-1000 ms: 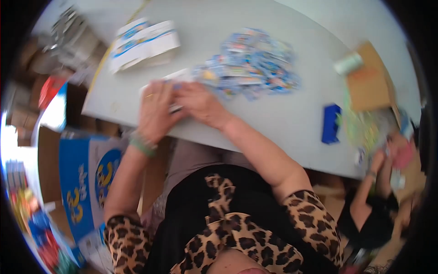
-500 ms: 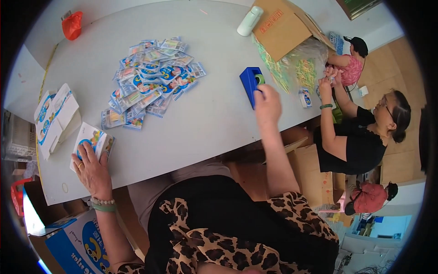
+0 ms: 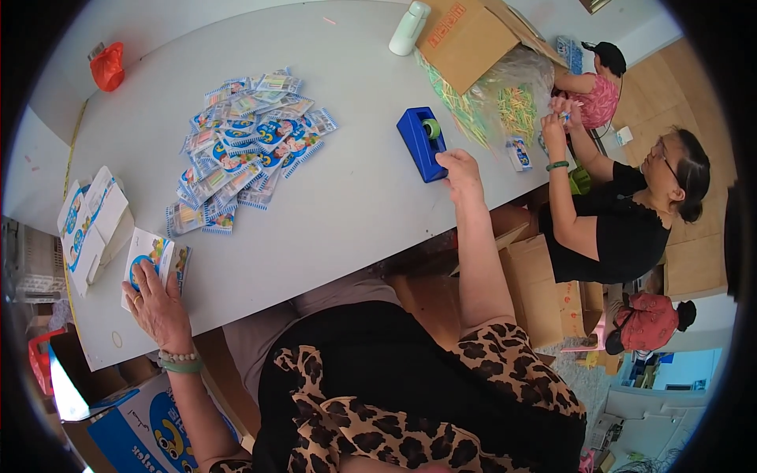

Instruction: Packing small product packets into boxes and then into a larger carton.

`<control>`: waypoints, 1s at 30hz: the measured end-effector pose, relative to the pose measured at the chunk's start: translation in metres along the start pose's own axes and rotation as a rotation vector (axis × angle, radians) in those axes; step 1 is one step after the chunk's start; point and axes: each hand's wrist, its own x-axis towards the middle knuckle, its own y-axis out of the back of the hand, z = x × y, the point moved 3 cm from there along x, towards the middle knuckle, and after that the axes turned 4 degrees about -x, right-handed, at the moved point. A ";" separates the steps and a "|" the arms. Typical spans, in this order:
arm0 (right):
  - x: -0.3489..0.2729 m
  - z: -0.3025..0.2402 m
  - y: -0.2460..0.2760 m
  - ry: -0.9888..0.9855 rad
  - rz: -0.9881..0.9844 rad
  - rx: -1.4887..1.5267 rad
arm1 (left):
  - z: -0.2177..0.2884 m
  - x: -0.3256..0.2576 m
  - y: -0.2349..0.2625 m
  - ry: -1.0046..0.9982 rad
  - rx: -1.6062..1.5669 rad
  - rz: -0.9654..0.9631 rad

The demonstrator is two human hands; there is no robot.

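My left hand (image 3: 160,309) holds a small white-and-blue printed carton (image 3: 162,251) at the table's left edge, fingers across its top face and thumb near its right side. Farther right, my right hand (image 3: 460,172) is at the near end of a blue tape dispenser (image 3: 415,142) with a green roll in it. Its thumb and fingers are pinched together; whatever is between them is too small to make out. Left of the held carton lie white printed cartons (image 3: 95,221) with raised flaps. A heap of small blue-and-clear printed packets (image 3: 244,150) lies between my hands, touched by neither.
At the far right a brown cardboard box (image 3: 465,43) lies tipped, with a clear bag of thin green and yellow sticks (image 3: 516,110). Beside it stands a pale bottle (image 3: 408,30). A co-worker in black (image 3: 607,229) sits at right. A red bag (image 3: 107,69) hangs far left.
My right hand has moved slightly nearer to me, from over the dispenser to its near end. My left hand stays on the carton. The whole view has shifted a little.
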 end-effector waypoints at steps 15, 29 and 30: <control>0.039 -0.013 -0.005 -0.032 -0.078 0.197 | -0.001 -0.002 -0.002 -0.016 -0.024 0.045; 0.030 0.009 -0.010 -0.065 -0.044 0.702 | -0.002 -0.002 -0.003 -0.002 -0.021 -0.002; 0.027 0.013 -0.012 -0.065 -0.049 0.704 | -0.003 -0.003 -0.001 0.000 -0.019 0.000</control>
